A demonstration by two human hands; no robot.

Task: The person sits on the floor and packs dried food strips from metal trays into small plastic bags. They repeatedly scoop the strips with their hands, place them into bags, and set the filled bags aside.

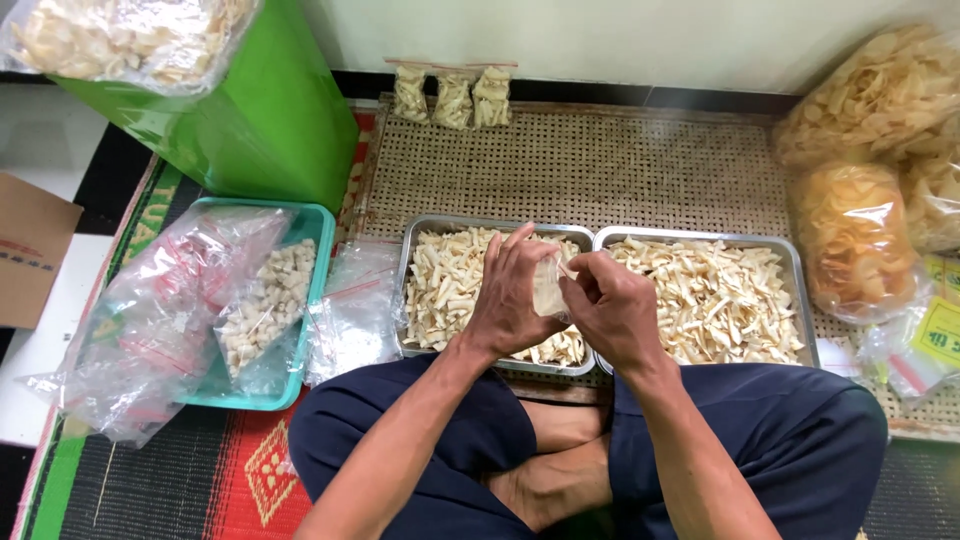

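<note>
Crossed legs (560, 470) on red-black mat (230, 470). Left hand (510, 295) and right hand (610, 310) both pinch small clear bag (548, 290) over two steel trays (600, 240). Woven mat (600, 170) runs to pale wall (620, 40).

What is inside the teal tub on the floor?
The teal tub holds clear plastic bags and one bag of pale snack chunks. The bags cover the tub's bottom.
</note>
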